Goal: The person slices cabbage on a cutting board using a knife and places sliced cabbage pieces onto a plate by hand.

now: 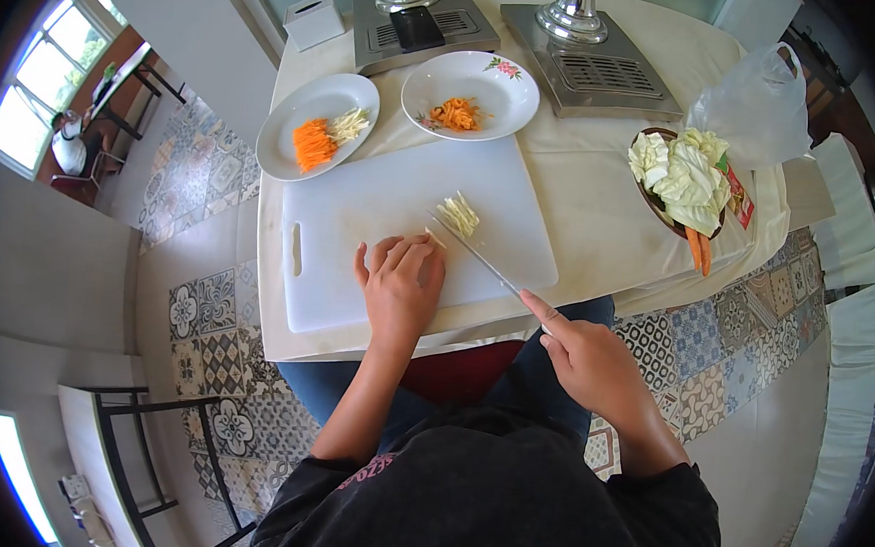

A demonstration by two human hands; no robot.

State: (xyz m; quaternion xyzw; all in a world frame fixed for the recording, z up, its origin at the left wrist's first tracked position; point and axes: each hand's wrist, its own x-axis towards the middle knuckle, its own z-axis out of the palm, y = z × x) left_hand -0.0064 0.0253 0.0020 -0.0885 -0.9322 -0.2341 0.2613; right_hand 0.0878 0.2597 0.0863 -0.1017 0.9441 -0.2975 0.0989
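My right hand (592,363) grips a knife (483,260), index finger stretched along the top of the handle. Its blade slants to the upper left over the white cutting board (344,238). Curled on the board, my left hand (402,286) holds down a small pale vegetable piece (436,237) beside the blade; the fingers mostly hide it. Just beyond the knife lies a small heap of pale green-white vegetable strips (458,215).
Behind the board are an oval plate (277,150) with orange and pale strips and a round plate (516,108) with orange shreds. To the right sit a bowl of cabbage (688,184) with carrots (697,251) and a plastic bag (758,108). Metal dispenser bases (605,68) stand at the back.
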